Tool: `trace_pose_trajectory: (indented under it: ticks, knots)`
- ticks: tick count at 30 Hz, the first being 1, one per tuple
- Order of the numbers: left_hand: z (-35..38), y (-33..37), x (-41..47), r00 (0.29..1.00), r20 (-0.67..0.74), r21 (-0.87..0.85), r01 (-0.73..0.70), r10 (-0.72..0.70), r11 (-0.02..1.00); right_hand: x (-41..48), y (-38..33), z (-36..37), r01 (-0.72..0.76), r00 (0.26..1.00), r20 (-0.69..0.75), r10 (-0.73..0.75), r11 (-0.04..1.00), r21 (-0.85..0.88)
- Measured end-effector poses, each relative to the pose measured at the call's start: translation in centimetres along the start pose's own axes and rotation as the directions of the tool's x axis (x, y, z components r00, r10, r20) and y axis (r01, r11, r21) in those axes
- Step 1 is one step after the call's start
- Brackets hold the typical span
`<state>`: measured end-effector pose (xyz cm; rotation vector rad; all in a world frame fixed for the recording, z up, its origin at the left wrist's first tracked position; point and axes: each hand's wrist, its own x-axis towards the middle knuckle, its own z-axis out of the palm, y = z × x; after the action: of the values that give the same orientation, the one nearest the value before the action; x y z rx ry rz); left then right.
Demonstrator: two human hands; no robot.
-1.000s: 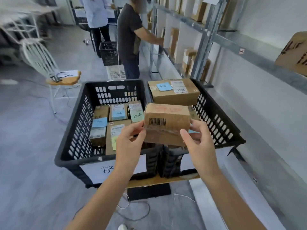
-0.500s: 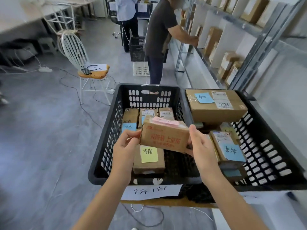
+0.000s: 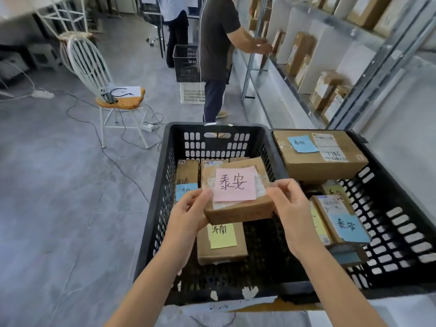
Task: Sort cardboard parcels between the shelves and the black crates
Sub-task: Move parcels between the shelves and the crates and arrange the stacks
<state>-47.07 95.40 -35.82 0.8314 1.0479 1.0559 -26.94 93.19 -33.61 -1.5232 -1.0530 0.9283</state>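
A small cardboard parcel [image 3: 238, 208] with a pink handwritten note on its top face hangs above the left black crate [image 3: 160, 208]. My left hand [image 3: 188, 213] grips its left end and my right hand [image 3: 289, 204] grips its right end. Below it in the left crate lie a parcel with a yellow note [image 3: 221, 244] and several parcels standing along the back wall. The right black crate [image 3: 401, 232] holds a large parcel with a blue note [image 3: 318, 154] on top and a smaller blue-noted parcel [image 3: 342, 220] at the front.
Metal shelves [image 3: 354, 67] with standing parcels run along the right wall. A person [image 3: 217, 50] stands at the shelves beyond the crates, beside a black basket [image 3: 186, 62] and a white basket [image 3: 192, 93]. A white chair [image 3: 113, 95] and floor cables lie to the left.
The parcel has been tilted between my hands so its pink-noted top face now points at me. The view has moved closer over the crates and turned slightly left.
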Motion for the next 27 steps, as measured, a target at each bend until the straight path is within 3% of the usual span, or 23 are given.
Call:
trace_pose_trajectory:
  ticks: [5,10,15,27]
  knots:
    - [-1.3,0.4,1.4,1.0,-0.025,0.038,-0.008,0.009,0.999,0.8,-0.2,1.5,-0.042,0.999,0.031,0.04,0.995,0.086]
    - [-1.7,0.3,1.8,0.999,-0.003,0.08,-0.044,0.045,0.996,1.1,-0.7,1.7,-0.14,0.989,0.05,0.14,0.99,-0.011]
    - [-1.4,0.4,2.3,0.996,0.02,0.112,-0.086,0.084,0.99,1.4,-0.8,1.5,-0.222,0.974,0.063,0.216,0.968,0.118]
    - [4.8,0.9,3.3,0.987,0.107,0.21,-0.142,0.121,0.967,3.3,-1.3,-4.8,-0.143,0.988,-0.033,0.151,0.973,0.184]
